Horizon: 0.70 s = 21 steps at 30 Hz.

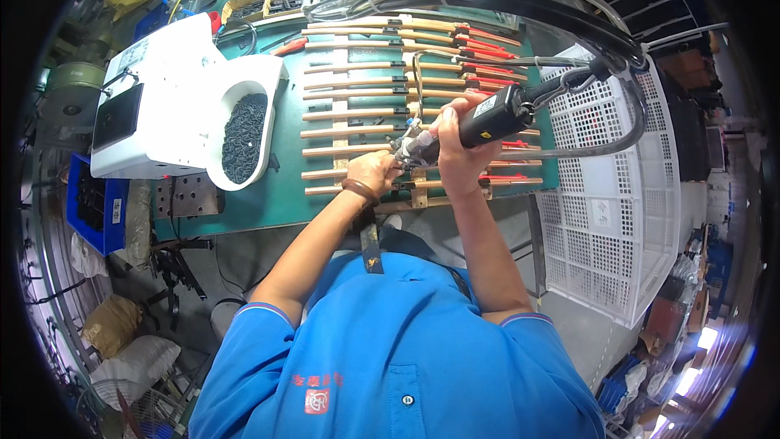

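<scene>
My right hand (461,150) is wrapped around a black electric screwdriver (497,116), which lies tilted with its nose toward the left. A metal and clear plastic screw-feed head (416,145) sits at that nose, with hoses attached. My left hand (375,171), a brown bangle at its wrist, is closed by the tip of the head; what its fingers pinch is hidden. Under both hands lie several wooden rods (325,132) in a row across a wooden rack (340,81). Small black fittings (398,80) sit at the middle of the rods, and red pieces (491,84) at their right ends.
On the left of the green table (284,195) stands a white machine (154,106) with a bowl of small dark parts (246,134). Thick black hoses (520,0) arch overhead. A white perforated crate (601,195) stands right; a blue bin (96,207) hangs left. Cardboard boxes (245,6) lie behind.
</scene>
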Motion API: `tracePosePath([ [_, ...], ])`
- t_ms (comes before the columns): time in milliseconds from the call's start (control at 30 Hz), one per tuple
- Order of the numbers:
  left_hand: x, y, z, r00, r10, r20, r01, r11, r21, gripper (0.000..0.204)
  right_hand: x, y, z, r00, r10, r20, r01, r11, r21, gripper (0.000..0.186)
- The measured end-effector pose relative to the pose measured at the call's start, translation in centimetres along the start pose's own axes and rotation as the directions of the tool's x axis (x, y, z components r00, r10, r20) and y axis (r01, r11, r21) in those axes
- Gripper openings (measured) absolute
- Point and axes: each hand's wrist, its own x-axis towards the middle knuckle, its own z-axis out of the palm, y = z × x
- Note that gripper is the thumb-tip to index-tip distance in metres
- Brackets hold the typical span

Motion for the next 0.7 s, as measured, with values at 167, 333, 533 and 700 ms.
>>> tracePosePath([
  [167, 0.0, -0.2, 0.1, 1.000, -0.002, 0.001, 0.002, 1.000, -0.010, 0.017, -0.2, 0.4, -0.3, 1.000, -0.008, -0.001, 0.008, 1.000, -0.023, 0.034],
  [333, 0.1, -0.2, -0.1, 1.000, -0.006, 0.025, 0.005, 0.999, 0.033, 0.019, -0.6, -0.1, 0.0, 1.000, -0.007, 0.022, 0.007, 1.000, 0.003, 0.033],
  [533, 0.5, 1.0, -1.5, 0.984, -0.122, 0.132, 0.114, 0.991, 0.072, 0.024, -1.0, 0.4, -0.2, 0.993, -0.090, 0.072, 0.094, 0.994, -0.055, 0.032],
  [700, 0.7, 1.2, -2.2, 0.968, -0.155, 0.196, 0.138, 0.985, 0.101, 0.026, -1.5, 0.5, -0.3, 0.997, -0.045, 0.056, 0.047, 0.998, -0.033, 0.037],
])
